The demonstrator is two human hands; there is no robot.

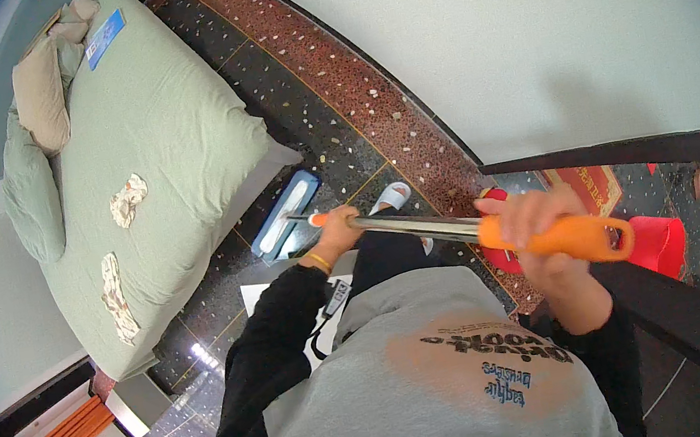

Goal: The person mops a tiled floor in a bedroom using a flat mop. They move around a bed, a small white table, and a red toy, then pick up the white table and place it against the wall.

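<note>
Orange grip of the mop (462,230) wrapped tight in the right hand (544,229), near the top end with its hanging loop. Further down the metal shaft, left hand (336,234) curled closed around it, just above the small orange collar. Flat blue mop head (284,218) down on the dark speckled floor (308,124), right against the foot edge of the bed (163,138), white pad facing up or tilted — hard to tell which. Beside the bed's corner, one foot in a white slipper (392,197). On the bed, pale green cover, pillows at the far end, two crumpled cloths (127,201). Mid-stroke along the bed's edge, by the look of it. Probably called for next: both grips kept firm, head laid flat and drawn back away from the bed without catching the hanging cover.
</note>
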